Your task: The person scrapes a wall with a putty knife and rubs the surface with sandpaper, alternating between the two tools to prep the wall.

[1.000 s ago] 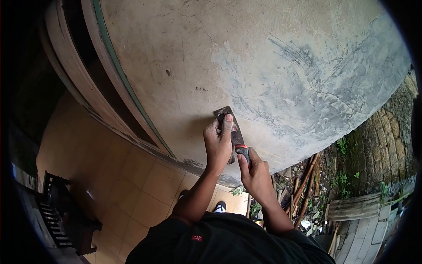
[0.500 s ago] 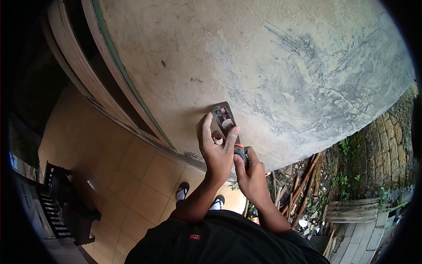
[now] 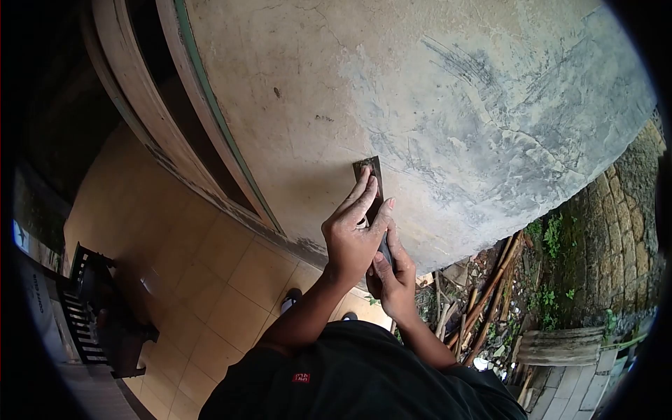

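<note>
Your left hand (image 3: 353, 243): index and middle fingers stretched along the face of the long, dark, flat metal scraper (image 3: 379, 190), tips near its square far end, the other fingers bent. Thumb points forward, by the shaft. Can't tell whether that hand grips the tool or only presses on it.

Your right hand (image 3: 393, 283): closed around the dark handle, thumb on top, just behind and beside the left.

The scraper slants away from you, its blade at the cream-and-grey, stained plaster wall (image 3: 280, 87), just by the edge of the rough grey patch. Looks flat to the surface; full contact hidden by fingers. Split hold probably lets the right hand guide while the left steadies and spreads pressure over the blade.

Writing: small red square label (image 3: 300, 378) on your black fabric shirt (image 3: 350, 374), pale characters too small to read surely. Short dark scrawl (image 3: 324, 117) on the wall, illegible. Pale sign (image 3: 43, 301) at far left, lettering sideways and blurred.
</note>
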The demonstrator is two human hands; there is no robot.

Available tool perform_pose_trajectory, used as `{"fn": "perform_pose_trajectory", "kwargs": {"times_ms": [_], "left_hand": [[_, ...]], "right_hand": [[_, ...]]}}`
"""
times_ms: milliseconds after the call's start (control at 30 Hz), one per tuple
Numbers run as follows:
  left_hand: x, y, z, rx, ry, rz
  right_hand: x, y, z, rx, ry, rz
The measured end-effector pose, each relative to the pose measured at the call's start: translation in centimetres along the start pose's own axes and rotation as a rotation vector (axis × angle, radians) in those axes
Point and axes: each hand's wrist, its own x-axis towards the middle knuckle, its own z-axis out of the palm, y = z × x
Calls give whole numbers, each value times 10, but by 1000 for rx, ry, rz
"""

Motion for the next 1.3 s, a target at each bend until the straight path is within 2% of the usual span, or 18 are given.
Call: {"fn": "perform_pose_trajectory", "kwargs": {"times_ms": [100, 167, 200, 233, 300, 367, 433, 567, 667, 767, 833, 867, 967, 1000, 1033, 1133, 1233, 1300], "left_hand": [[-8, -1, 3, 13, -7, 11], [-3, -3, 8, 41, 16, 56], [3, 0, 8, 44, 35, 28], [5, 2, 8, 48, 56, -4], [2, 4, 8, 50, 44, -28], [-6, 4, 9, 72, -1, -42], [-1, 0, 13, 18, 19, 6], [5, 4, 3, 33, 20, -102], [-5, -2, 8, 55, -5, -41], [3, 1, 6, 59, 10, -53], [13, -4, -4, 34, 4, -87], [13, -6, -6, 98, 0, -22], [8, 8, -4, -11, -26, -97], [4, 6, 0, -24, -62, -45], [2, 6, 1, 50, -81, 16], [13, 2, -5, -38, -65, -24], [7, 6, -13, -76, -146, -99], [4, 3, -6, -76, -152, -66]], "right_hand": [[2, 8, -11, -39, -9, -53], [8, 2, -15, -190, -3, -83], [12, -7, -13, -382, -26, -188], [9, -16, -11, -384, -29, -181], [5, -27, -7, -190, -35, 38], [-3, -17, -14, -165, -32, 62], [5, -18, -15, -159, -39, 56], [8, -18, -6, -308, -58, 5], [-1, -26, -10, -128, -46, 117], [8, -25, -3, -137, -41, 38], [13, -25, 10, -260, -56, -37], [13, -21, 10, -218, -42, 9], [-1, -25, 2, -172, 16, 114], [-9, -32, -2, -145, 35, 218], [-9, -34, -3, -142, 36, 162], [-4, -21, 16, -285, 81, -4], [-7, -22, 19, -243, 138, -18], [-13, -33, 3, -216, 117, 130]]}}
